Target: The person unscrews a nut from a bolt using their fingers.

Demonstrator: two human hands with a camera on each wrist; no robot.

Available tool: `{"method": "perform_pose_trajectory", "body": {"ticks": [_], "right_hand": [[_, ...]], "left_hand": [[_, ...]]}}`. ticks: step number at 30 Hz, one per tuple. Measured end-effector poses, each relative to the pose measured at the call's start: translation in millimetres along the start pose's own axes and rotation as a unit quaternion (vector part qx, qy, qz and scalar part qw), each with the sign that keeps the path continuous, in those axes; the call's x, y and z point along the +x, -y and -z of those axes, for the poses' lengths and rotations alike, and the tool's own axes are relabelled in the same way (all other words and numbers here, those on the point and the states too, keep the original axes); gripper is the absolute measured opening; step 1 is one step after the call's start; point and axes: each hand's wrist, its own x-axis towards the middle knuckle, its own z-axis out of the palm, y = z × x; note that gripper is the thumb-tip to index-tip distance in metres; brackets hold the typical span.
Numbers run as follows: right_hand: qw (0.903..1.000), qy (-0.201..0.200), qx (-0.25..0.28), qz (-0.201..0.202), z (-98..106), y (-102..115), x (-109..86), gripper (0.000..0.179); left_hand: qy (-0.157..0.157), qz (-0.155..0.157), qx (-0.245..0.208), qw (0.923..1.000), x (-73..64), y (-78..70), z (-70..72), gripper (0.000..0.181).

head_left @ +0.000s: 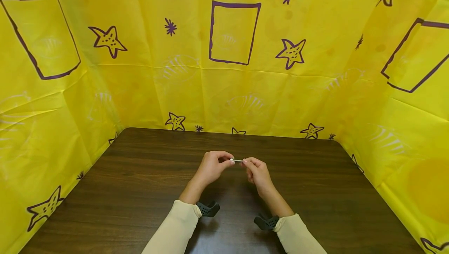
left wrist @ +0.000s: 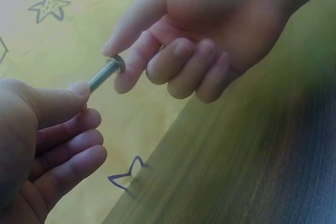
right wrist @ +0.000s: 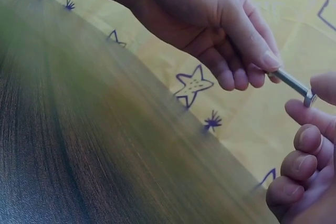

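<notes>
first, head view: the left hand (head_left: 211, 166) and the right hand (head_left: 258, 174) are facing each other above the dark table (head_left: 140, 191); a small metal bolt (head_left: 237, 160) is bridging the gap between their fingertips, its long axis running crosswise, near level; neither hand is lying nearer, both are touching it; which end bears the head is not showing clearly at this size.

left wrist view: the left thumb is pressing the threaded shank (left wrist: 104, 76) near its headless end, pinching it against a mostly hidden forefinger; the other fingers are bending loosely; the bolt head (left wrist: 118, 63) is lying up and rightward, at the right hand.

right wrist view: the right thumb and forefinger are gripping the head between them, the other three fingers curling palmward; the shank is pointing straight toward the left fingertips; as judged, any further move is hinging on this shared axis.
</notes>
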Motion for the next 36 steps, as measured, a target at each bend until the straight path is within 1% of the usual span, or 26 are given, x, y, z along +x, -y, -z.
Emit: {"method": "perform_pose_trajectory", "body": {"ticks": [2, 6, 7, 11, 12, 18, 26, 29, 31, 33, 36], "right_hand": [[1.0, 0.002, 0.006, 0.006, 1, 0, -0.2, 0.015], [0.9997, 0.007, 0.013, 0.018, 1, 0, -0.9, 0.008], [0.9996, 0.009, 0.014, 0.021, 1, 0, -1.2, 0.009], [0.999, 0.02, 0.019, 0.034, 2, 2, -2.0, 0.023], [0.9989, 0.022, 0.02, 0.037, 2, 2, -2.3, 0.024], [0.9981, 0.025, 0.025, 0.051, 1, 4, -2.9, 0.025], [0.9958, 0.02, 0.026, 0.086, 1, 1, -2.7, 0.024], [0.997, 0.008, 0.021, 0.074, 1, 0, -1.5, 0.019], [0.9987, -0.002, 0.005, 0.051, 1, 1, -0.9, 0.021], [0.9996, -0.012, -0.017, 0.019, 0, 5, -1.7, 0.029], [0.9984, -0.015, -0.051, -0.017, -2, 16, -7.2, 0.047]], "left_hand": [[-0.004, 0.001, 0.001, 1.0, 0.4, 0.4, -0.3, 0.01], [-0.008, 0.001, 0.0, 1.0, 0.8, 0.8, -0.4, 0.012], [-0.008, 0.0, 0.0, 1.0, 0.8, 0.8, -0.3, 0.012], [-0.008, 0.0, 0.001, 1.0, 0.6, 0.6, 0.0, 0.013], [-0.008, 0.0, 0.001, 1.0, 0.6, 0.5, 0.1, 0.013], [-0.008, 0.003, 0.003, 1.0, -0.1, -0.8, 0.3, 0.009], [-0.003, 0.009, -0.004, 0.9999, -1.0, -0.8, 0.3, 0.007], [-0.003, 0.008, -0.005, 1.0, -0.8, -0.5, -0.1, 0.006], [-0.003, 0.009, -0.005, 0.9999, -0.7, -0.4, -0.3, 0.007], [0.0, 0.008, -0.005, 1.0, -0.7, -0.7, -0.6, 0.007], [0.007, 0.006, -0.007, 0.9999, -0.3, -1.2, -1.8, 0.008]]}}
